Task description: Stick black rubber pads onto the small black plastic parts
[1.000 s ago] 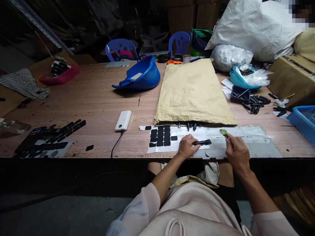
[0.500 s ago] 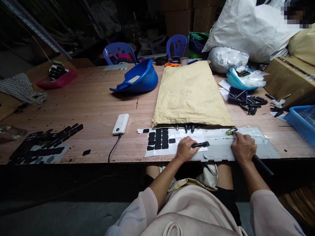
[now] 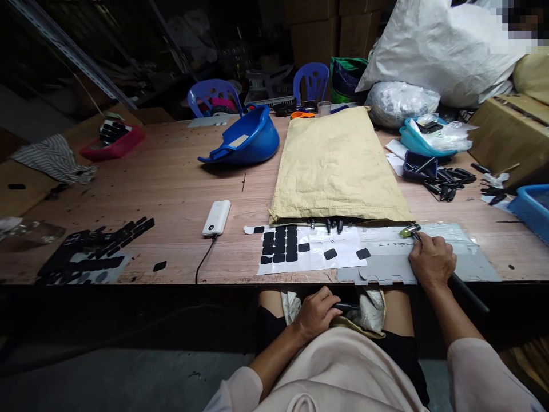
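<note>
My left hand (image 3: 316,313) is below the table edge, over my lap, with its fingers closed on a thin black part (image 3: 345,307) above a pale bag (image 3: 372,303). My right hand (image 3: 431,262) rests on a grey sheet (image 3: 429,268) at the table's front edge, closed round a long black-handled tool (image 3: 467,292) whose green and metal tip (image 3: 409,231) points up and left. A white backing sheet (image 3: 315,254) holds a block of several black pads (image 3: 280,246) and two loose pads to the right.
A tan sack (image 3: 338,166) lies in the middle, small black parts poking from its near edge. A white power bank (image 3: 217,217) with a cable, an overturned blue basin (image 3: 242,140), black strips (image 3: 94,249), a red tray (image 3: 112,143), blue bins and cardboard boxes lie around.
My left hand has left the white sheet and dropped to my lap with the black part. Two loose pads now show where it was. My right hand has barely moved.
</note>
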### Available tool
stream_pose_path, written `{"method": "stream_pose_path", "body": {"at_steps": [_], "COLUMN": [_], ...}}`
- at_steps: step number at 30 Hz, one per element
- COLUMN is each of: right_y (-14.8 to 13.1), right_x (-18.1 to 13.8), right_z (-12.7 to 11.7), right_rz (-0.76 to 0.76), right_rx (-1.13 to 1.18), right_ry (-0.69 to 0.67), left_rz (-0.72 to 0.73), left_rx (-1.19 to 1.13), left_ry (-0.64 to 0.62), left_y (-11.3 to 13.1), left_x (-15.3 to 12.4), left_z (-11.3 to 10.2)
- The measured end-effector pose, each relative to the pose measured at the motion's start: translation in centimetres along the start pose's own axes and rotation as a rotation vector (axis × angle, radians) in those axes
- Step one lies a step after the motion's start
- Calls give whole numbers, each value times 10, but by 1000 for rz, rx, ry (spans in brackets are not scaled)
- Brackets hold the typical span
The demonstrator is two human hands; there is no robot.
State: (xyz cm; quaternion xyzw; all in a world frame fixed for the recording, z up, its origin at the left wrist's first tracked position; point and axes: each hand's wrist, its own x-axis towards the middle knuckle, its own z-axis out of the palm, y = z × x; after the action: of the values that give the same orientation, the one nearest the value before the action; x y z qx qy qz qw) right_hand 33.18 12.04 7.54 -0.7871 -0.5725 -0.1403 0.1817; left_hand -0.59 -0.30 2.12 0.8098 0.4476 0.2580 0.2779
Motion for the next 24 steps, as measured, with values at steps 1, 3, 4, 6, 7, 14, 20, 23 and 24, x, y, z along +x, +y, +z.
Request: {"method": "stream_pose_path", "body": {"at_steps": [1, 3, 4, 6, 7, 14, 20, 23, 24], "right_y": [0, 0, 0, 0, 0, -1, -3, -3, -3], "right_x": [0, 0, 0, 0, 0, -1, 0, 0, -1], "right_z": [0, -1, -1, 0, 0, 0, -2, -3, -3], "right_rz": [0, 4, 6, 7, 7, 3, 11, 2, -1], "right_rx": [0, 4, 8, 14, 13, 12, 24, 27, 29], "right_ry": [-1, -1, 1, 6, 9, 6, -8, -4, -1], "left_rz": [-102, -301, -384, -485, -495, -257, -497, -589, -605], "left_rx": [42, 126, 161, 195, 186, -141, 86, 163, 179], "left_ry": [-54, -208, -287, -385, -397, 7, 390, 320, 290], "left_y": [-4, -8, -8, -2, 3, 32, 1, -8, -9], "left_x": [-3, -3, 0, 6, 8, 56, 167, 197, 200], "left_z": [3, 7, 7, 3, 0, -47, -85, -88, -88]}}
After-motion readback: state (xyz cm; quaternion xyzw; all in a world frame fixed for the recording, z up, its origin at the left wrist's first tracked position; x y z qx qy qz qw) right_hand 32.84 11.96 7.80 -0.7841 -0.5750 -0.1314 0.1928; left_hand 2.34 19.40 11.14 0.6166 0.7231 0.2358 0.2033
